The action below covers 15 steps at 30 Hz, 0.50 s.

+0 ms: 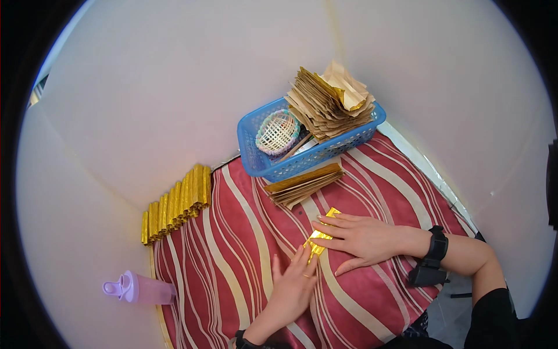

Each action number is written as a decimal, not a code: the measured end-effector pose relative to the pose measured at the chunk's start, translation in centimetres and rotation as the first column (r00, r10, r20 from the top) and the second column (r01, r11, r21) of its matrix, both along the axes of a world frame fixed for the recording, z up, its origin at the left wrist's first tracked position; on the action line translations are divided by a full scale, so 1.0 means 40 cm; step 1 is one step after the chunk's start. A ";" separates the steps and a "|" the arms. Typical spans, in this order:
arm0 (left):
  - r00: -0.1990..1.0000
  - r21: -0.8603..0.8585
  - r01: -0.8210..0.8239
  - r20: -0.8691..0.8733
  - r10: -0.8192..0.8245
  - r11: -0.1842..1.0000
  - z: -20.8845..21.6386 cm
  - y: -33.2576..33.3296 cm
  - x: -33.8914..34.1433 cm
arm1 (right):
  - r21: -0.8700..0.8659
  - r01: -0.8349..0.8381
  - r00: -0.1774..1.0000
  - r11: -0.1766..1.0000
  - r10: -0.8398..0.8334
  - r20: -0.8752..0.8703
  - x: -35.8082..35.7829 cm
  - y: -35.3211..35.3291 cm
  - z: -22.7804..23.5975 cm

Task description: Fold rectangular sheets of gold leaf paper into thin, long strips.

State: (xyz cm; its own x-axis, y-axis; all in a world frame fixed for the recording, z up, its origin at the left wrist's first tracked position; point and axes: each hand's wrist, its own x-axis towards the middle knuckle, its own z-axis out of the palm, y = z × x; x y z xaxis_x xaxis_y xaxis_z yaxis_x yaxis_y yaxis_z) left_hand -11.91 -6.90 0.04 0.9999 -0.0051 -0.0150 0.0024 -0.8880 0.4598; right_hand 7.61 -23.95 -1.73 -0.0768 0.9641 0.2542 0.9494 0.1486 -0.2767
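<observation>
A small gold foil sheet (321,234) is pinned flat on the red striped cloth (232,273) between both hands. The right hand (363,238) is spread wide over its upper part, while the fingertips of the left hand (293,285), fingers extended, press its lower end. The thin foil could be torn or creased crooked if the cloth slips underneath. Just beyond the hands, 1 stack of brown-and-gold paper (303,185) lies before a blue basket (258,160); gold rolls (177,205) are lined up further left.
</observation>
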 end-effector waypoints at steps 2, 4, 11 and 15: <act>0.987 -0.121 -0.127 0.079 0.137 0.984 0.010 0.013 0.002 | -0.012 0.005 1.000 1.000 -0.005 0.012 -0.003 -0.001 0.002; 0.983 -0.140 -0.104 0.134 0.123 0.985 -0.006 0.023 0.008 | -0.009 0.000 1.000 1.000 0.000 0.004 -0.002 -0.002 0.005; 0.967 0.148 0.015 0.250 -0.052 0.989 -0.013 0.022 0.007 | -0.012 -0.020 1.000 1.000 0.020 0.006 0.001 0.000 0.009; 0.956 0.127 0.003 0.290 -0.040 0.992 -0.017 0.020 0.010 | -0.015 -0.018 1.000 1.000 0.018 0.010 0.000 0.000 0.011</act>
State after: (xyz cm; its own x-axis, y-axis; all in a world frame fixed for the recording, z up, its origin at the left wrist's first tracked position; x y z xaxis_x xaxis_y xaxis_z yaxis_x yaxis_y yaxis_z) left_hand -11.51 -6.08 -0.66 0.9603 -0.0437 0.2756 -0.1356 -0.9362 0.3243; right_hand 7.62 -23.94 -1.31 -0.0967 0.9663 0.2388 0.9493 0.1616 -0.2697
